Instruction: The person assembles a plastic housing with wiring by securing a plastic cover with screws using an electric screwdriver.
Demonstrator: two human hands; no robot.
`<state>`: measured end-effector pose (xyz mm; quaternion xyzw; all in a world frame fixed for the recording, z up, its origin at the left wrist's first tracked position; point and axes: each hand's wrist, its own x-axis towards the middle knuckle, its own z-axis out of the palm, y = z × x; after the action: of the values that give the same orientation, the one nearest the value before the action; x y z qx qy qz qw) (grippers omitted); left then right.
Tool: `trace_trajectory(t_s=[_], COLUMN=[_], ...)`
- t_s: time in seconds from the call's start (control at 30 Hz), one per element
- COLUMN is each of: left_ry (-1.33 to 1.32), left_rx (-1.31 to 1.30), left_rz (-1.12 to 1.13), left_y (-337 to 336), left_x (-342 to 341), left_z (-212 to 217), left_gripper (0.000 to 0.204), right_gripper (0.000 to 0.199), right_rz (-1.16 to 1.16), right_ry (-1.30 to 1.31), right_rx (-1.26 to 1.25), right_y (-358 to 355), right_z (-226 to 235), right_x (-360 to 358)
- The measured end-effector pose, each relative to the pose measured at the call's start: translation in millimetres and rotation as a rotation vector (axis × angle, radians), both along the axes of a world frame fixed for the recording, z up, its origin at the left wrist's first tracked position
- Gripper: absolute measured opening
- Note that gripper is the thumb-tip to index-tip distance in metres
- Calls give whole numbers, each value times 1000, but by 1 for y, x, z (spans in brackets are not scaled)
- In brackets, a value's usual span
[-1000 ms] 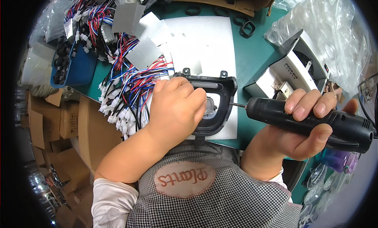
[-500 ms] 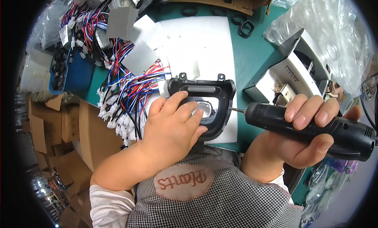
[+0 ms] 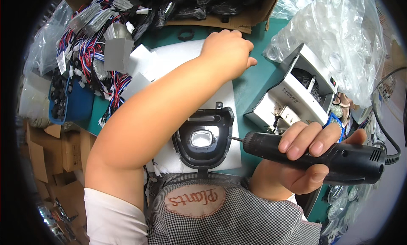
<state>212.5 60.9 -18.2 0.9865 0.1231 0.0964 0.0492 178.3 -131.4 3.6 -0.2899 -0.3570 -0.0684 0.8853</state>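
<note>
My right hand (image 3: 305, 152) is wrapped round a black electric screwdriver (image 3: 339, 160), its bit pointing left at the right rim of a black plastic housing (image 3: 203, 158). The housing lies on a white foam sheet (image 3: 231, 152) and has a clear oval lens at its middle. My left arm stretches across the foam. At its far edge my left hand (image 3: 227, 52) has its fingers curled over the green table, and what they hold, if anything, is hidden beneath them. Close to that hand lies a small black ring (image 3: 186, 34).
Bundled wires (image 3: 85, 54) with white connectors and silver plates lie at the left, beside a blue bin (image 3: 80, 103) of black parts. A cardboard box (image 3: 250, 18) stands at the back. To the right are a white-and-black machine (image 3: 292, 90) and clear plastic bags (image 3: 330, 46).
My left hand has left the housing and moved away to the foam's far edge, where it covers the spot of some small black frames. The right hand still holds the screwdriver beside the housing.
</note>
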Motion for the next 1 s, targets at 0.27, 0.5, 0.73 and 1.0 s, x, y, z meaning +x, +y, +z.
trace_trajectory(t_s=[0.27,0.5,0.73,1.0], left_ry=[168,-35,-91,-139], left_rx=[75,-803,-842,-318], left_rz=[168,176,-106,-160], left_y=[18,27,2,-47], left_x=[35,-51,-162,-207], left_z=[-44,37,42,14], left_gripper=[28,34,35,20], right_gripper=[83,74,64,61], right_rz=[117,82,110,176], right_ry=[15,-102,-110,-206], right_rx=[57,14,-37,-99], right_y=[-6,-3,-9,-9], right_z=[-3,-4,-6,-12], right_x=[4,6,8,17])
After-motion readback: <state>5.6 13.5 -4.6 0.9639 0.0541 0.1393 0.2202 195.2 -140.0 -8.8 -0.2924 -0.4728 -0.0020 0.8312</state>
